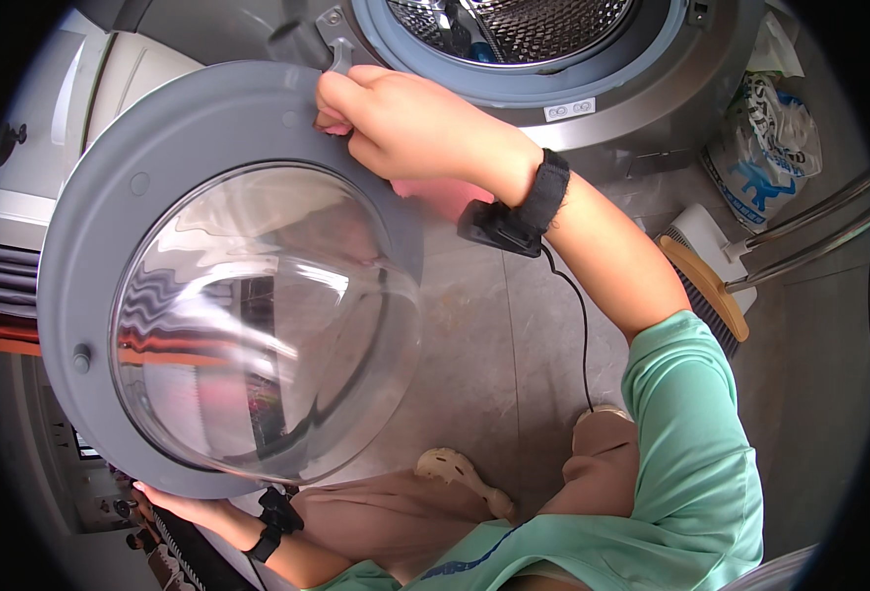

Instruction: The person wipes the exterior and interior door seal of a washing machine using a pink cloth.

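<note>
The round door (80, 244) of a front-loading washing machine stands swung out, with a grey plastic frame and a bulging clear glass bowl (258, 325). My right hand (398, 125) is closed around a pink cloth (446, 196) at the door frame's upper right, close to the metal hinge (341, 59). Part of the cloth hangs below my palm. At the frame's bottom rim, my left hand (184, 506) grips the door, its fingers partly hidden by the edge. Beyond my right hand, a blue-grey rubber gasket (435, 74) rings the machine's perforated steel drum (575, 29).
On the right, a broom (705, 288) and a white dustpan (697, 221) lean near a printed plastic bag (764, 159). A black cable (585, 332) hangs from my right wrist strap. Grey floor tiles (472, 318) lie below. A person (158, 561) appears at far lower left.
</note>
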`<state>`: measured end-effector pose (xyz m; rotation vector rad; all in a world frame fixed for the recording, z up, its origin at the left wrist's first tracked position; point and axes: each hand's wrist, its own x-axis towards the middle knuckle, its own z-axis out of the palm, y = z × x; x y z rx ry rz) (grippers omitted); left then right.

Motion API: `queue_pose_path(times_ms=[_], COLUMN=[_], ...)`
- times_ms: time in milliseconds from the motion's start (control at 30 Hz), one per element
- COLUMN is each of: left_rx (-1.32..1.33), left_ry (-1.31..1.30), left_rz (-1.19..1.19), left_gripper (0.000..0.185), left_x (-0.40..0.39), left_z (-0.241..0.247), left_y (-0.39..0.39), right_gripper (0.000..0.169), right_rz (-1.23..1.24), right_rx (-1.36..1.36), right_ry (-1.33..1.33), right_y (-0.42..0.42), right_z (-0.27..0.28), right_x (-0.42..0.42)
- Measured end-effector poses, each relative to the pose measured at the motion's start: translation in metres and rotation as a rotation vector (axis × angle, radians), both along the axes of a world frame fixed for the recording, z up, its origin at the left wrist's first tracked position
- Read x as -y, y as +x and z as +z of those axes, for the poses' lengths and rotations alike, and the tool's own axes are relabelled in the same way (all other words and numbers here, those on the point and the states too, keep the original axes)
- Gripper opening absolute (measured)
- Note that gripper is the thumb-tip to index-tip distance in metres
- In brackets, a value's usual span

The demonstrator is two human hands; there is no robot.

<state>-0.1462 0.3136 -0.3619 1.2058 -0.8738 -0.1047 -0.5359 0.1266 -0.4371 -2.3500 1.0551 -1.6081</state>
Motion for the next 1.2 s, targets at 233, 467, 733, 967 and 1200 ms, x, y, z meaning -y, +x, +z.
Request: queue_pose_path(times_ms=[233,467,733,967,1200], left_rx=[0.015,0.035,-0.019,0.192,0.645], left_ry=[0.007,0.024,0.015,0.091,-0.026], left_rz=[-0.042,-0.041,-0.024,-0.025,0.22], left_gripper=[0.06,0.061,0.061,0.058,0.041], left_x=[-0.002,-0.005,-0.004,-0.009,-0.02], left_z=[0.001,0.003,0.006,0.0,0.018], left_y=[0.004,-0.008,-0.018,0.002,-0.032], right_gripper=[0.017,0.018,0.021,0.025,0.028], right_rz=[-0.019,0.004,0.185,0.36,0.716], right_rx=[0.008,0.016,0.481,0.783,0.831], right_ry=[-0.061,0.16,0.343,0.473,0.585], right_y=[-0.005,-0.026,-0.071,-0.067,-0.066], right_z=[0.003,0.006,-0.005,-0.003,0.01], right_x=[-0.006,-0.031,-0.029,-0.03,-0.046])
